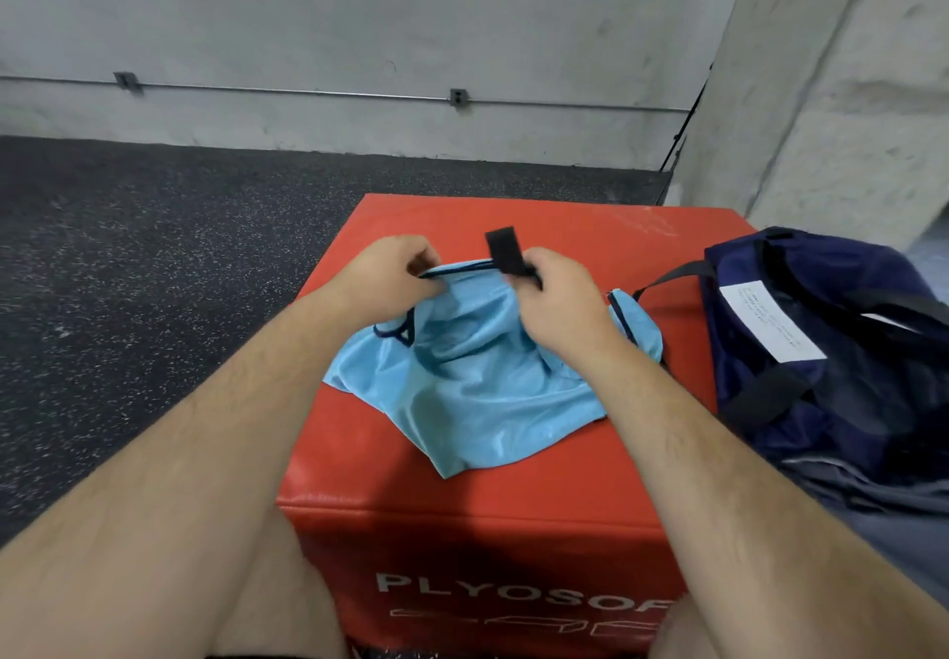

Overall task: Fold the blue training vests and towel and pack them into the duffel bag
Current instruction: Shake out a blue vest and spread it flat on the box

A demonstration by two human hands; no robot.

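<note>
Fingers pinch vest edge atop red box; duffel bag just right.

vest light blue, navy trim | box red | duffel bag navy

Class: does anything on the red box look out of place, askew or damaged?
Nothing damaged or spilled. The blue vest lies crumpled, not yet folded, on the red box, its dark edge pinched by left hand and right hand. A black tab sticks up between them.
</note>
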